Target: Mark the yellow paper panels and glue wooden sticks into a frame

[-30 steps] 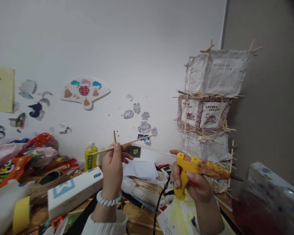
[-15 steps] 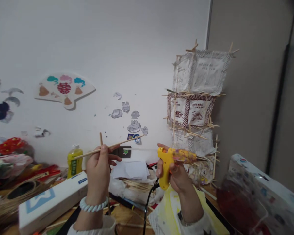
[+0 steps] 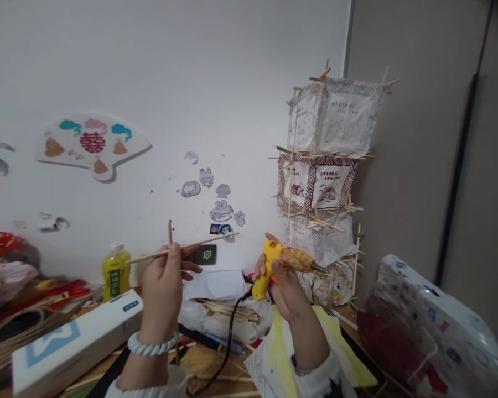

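Observation:
Two thin wooden sticks (image 3: 216,239) cross in my left hand (image 3: 162,287), pinched between thumb and fingers; one slants up to the right, the other stands nearly upright. My right hand (image 3: 285,284) grips a yellow hot glue gun (image 3: 269,260), its metal nozzle pointing right and slightly down. A black cord runs from the gun's handle down to the table. Behind the gun rises a tiered tower of paper panels and wooden sticks (image 3: 334,185), with printed drawings on the panels. The nozzle is in front of its lowest tier; whether they touch I cannot tell.
A long white box (image 3: 78,345) and a yellow-green bottle (image 3: 116,273) stand at left, beside coiled twine (image 3: 4,337). White paper (image 3: 216,284) and a bundle of sticks (image 3: 228,310) lie in the middle. Yellow-striped paper (image 3: 282,342) is under my right arm; a plastic-wrapped box (image 3: 435,326) stands at right.
The glue gun has tipped, its nozzle now angled further down and its handle swung left. My left hand still holds the sticks. The whole view has shifted slightly to the right.

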{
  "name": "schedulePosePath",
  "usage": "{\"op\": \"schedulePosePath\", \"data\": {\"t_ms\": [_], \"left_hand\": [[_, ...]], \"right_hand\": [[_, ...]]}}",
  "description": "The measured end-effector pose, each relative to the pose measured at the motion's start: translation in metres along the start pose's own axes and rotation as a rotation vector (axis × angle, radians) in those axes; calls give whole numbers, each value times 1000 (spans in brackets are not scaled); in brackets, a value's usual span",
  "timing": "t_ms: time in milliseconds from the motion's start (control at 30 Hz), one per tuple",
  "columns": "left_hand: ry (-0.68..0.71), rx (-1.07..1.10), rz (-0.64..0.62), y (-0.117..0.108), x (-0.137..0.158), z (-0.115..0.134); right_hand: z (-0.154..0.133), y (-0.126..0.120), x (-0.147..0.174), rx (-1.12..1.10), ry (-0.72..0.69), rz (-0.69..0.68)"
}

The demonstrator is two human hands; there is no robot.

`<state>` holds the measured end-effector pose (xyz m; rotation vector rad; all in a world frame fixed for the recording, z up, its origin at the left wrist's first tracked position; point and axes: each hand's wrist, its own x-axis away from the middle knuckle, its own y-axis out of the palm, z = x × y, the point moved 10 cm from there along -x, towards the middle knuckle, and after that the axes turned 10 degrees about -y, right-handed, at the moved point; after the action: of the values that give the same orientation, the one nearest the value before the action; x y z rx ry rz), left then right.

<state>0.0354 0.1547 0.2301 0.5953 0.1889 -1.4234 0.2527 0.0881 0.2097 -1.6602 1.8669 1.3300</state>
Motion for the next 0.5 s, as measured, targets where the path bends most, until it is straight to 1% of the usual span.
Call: {"op": "schedulePosePath", "data": {"t_ms": [133,200,333,500], "left_hand": [[33,53,32,-3,2,4],[31,67,39,-3,3,5],[25,96,12,-1,4,5],[81,150,-1,-2,6,8]], "right_hand": [[11,3,3,-173,143,37],[13,5,5,-219,168,44],[7,4,4,-199,101,105],[2,0,3,-182,61,222]]}}
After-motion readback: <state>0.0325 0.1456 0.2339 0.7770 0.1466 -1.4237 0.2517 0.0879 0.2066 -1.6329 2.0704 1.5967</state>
